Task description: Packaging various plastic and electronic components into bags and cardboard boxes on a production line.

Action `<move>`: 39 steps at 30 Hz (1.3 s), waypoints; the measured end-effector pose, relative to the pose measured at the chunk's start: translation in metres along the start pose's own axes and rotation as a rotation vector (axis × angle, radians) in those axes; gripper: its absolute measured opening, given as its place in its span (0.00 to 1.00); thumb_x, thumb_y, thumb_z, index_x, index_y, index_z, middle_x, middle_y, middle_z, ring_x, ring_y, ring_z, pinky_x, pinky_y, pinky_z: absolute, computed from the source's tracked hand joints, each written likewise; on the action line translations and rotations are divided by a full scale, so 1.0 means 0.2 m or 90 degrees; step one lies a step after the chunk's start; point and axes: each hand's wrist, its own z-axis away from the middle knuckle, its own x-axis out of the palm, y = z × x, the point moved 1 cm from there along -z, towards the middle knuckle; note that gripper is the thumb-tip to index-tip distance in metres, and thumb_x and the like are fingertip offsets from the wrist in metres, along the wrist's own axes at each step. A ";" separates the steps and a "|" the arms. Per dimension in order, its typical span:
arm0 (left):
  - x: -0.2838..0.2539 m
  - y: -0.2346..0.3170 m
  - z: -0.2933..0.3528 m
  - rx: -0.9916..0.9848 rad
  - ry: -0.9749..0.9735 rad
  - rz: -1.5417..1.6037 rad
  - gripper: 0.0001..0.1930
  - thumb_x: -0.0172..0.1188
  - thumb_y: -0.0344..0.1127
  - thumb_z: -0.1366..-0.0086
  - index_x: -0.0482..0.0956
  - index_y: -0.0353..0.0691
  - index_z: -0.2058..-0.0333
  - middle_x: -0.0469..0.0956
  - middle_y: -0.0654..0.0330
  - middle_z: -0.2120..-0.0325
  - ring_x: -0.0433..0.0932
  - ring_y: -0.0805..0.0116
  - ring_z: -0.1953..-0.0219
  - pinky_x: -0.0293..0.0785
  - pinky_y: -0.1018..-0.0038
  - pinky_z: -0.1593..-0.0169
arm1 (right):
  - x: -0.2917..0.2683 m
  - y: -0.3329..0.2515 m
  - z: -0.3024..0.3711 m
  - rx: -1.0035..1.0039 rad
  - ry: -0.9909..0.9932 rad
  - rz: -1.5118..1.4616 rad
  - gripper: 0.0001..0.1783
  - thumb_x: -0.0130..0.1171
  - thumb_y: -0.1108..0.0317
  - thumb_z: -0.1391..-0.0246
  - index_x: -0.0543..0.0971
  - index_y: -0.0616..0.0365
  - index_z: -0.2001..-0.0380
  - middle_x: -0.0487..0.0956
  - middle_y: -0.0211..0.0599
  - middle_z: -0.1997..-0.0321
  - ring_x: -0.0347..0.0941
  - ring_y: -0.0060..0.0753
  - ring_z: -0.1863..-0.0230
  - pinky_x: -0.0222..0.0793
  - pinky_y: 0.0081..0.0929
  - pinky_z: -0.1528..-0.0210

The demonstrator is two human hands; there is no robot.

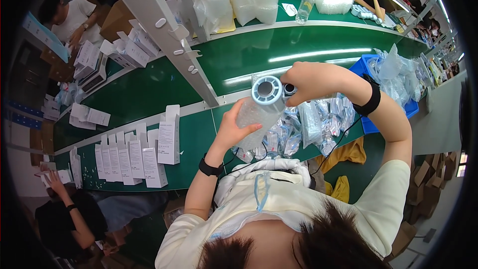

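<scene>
Left hand (235, 123) wraps a clear, dimpled bubble-wrap bag (256, 122); right hand (304, 82) pinches the device (267, 90) at the bag's mouth. The device, pale blue plastic with a round, ribbed rim, is above the near part of a smooth green bench (196, 129). Beyond the hands, open green surface stretches away. A grey metal post (172, 37) bounds the left, before upright white cardboard boxes (169, 142); glossy plastic packets (326, 124) crowd beneath; rightward sits a hard-edged blue bin (369, 125).

place: packing workshop | signs: green workbenches (195, 128), white cartons (169, 142), bubble-wrap stacks (255, 0), co-workers (74, 20)
</scene>
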 end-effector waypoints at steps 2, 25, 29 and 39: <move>-0.01 0.00 0.00 -0.005 0.002 0.004 0.32 0.67 0.35 0.59 0.66 0.36 0.54 0.74 0.55 0.63 0.72 0.68 0.58 0.66 0.73 0.54 | 0.00 -0.04 -0.02 0.005 -0.018 0.009 0.21 0.58 0.59 0.64 0.75 0.67 0.71 0.75 0.50 0.78 0.73 0.43 0.75 0.68 0.32 0.71; 0.01 -0.06 0.03 -0.048 0.187 0.452 0.30 0.64 0.32 0.56 0.61 0.35 0.54 0.69 0.59 0.60 0.70 0.69 0.58 0.66 0.72 0.54 | 0.39 0.13 -0.22 -0.258 0.310 -0.606 0.57 0.69 0.48 0.73 0.51 0.57 0.42 0.59 0.41 0.43 0.56 0.37 0.43 0.56 0.33 0.45; 0.00 -0.06 0.01 -0.010 0.169 0.278 0.29 0.63 0.31 0.53 0.60 0.35 0.53 0.69 0.58 0.60 0.70 0.68 0.57 0.66 0.72 0.53 | 0.80 0.00 -0.33 -0.242 0.324 -0.754 0.56 0.70 0.64 0.73 0.47 0.57 0.41 0.53 0.42 0.40 0.50 0.36 0.39 0.48 0.33 0.41; -0.02 0.03 0.01 0.052 0.141 0.167 0.33 0.64 0.30 0.54 0.58 0.33 0.50 0.70 0.56 0.59 0.69 0.66 0.56 0.65 0.72 0.51 | 0.85 -0.03 -0.38 -0.194 0.391 -0.869 0.51 0.70 0.70 0.76 0.55 0.56 0.44 0.61 0.36 0.45 0.56 0.32 0.43 0.51 0.30 0.43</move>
